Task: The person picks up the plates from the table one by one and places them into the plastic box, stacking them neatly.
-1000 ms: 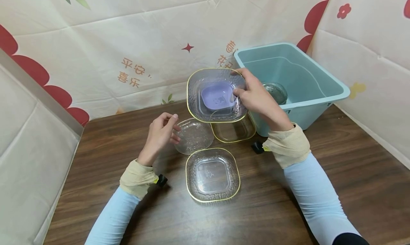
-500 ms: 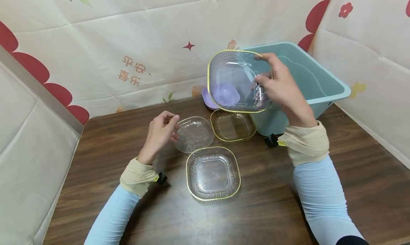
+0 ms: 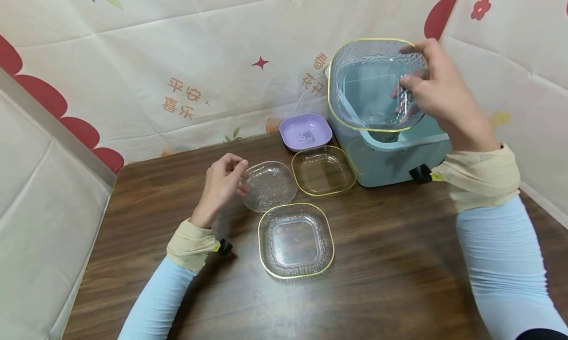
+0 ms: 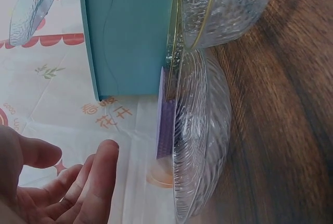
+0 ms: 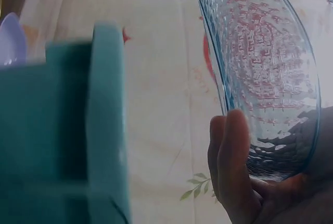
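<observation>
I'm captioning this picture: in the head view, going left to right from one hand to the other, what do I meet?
Left hand, clear dish without a yellow edge, purple dish, raised yellow-edged dish, right hand.

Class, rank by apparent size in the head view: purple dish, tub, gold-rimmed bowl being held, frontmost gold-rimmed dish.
1. Blue-green tub, partly hidden
2. Gold-rimmed bowl in the right hand
3. Frontmost gold-rimmed dish
4. Purple dish
Differing nearness leaves true sizes unsure.
</observation>
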The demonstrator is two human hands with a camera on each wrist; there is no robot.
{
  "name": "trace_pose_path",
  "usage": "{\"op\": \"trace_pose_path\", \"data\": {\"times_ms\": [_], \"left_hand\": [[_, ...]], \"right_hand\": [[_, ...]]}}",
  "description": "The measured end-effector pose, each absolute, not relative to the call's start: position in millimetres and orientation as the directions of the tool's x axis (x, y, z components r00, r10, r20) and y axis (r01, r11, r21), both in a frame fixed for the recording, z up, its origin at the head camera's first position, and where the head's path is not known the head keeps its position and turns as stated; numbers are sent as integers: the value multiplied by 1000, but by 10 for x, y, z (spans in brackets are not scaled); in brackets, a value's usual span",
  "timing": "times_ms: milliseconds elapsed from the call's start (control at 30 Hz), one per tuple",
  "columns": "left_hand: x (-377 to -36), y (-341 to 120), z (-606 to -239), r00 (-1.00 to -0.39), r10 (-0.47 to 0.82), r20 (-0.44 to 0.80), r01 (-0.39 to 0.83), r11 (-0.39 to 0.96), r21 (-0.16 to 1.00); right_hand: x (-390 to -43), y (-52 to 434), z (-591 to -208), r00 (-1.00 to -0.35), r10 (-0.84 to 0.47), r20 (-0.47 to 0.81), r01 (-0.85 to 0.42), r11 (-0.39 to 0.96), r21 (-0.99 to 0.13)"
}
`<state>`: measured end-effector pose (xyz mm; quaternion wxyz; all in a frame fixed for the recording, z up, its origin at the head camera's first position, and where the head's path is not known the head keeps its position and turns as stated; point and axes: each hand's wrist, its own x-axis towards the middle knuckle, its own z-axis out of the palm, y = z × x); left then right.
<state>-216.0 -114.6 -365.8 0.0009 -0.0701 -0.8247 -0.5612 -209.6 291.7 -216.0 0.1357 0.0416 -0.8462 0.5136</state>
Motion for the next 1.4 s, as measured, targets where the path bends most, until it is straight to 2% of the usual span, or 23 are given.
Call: {"op": "trace_pose_path", "data": {"times_ms": [100, 267, 633, 767, 900, 1400], "left_hand": [[-2158, -1157, -3660, -990, 111, 89, 123, 364, 923], [-2141, -1154, -3644, -990, 107, 94, 127, 363, 923], [-2151, -1160, -3675, -990, 114, 83, 122, 396, 910], [-2152, -1158, -3698, -990, 116, 77, 118, 396, 911], [-2142, -1165, -3712, -991, 109, 74, 112, 398, 910], [-2155, -1122, -3716, -982, 159, 98, 157, 418, 895]], "right_hand": [[-2201, 3004, -2074, -967, 98, 235, -146, 544, -826], [-2448, 3168, -1964, -977, 130, 171, -27, 716, -698], [-2934, 3429, -1897, -995, 84, 51, 42, 837, -546], [-3052, 3429, -1963, -999, 44, 6, 35, 858, -512], [-3177, 3377, -2027, -995, 19, -96, 64, 864, -500], [-3426, 3556, -2221, -927, -18, -373, 171, 868, -467]]}}
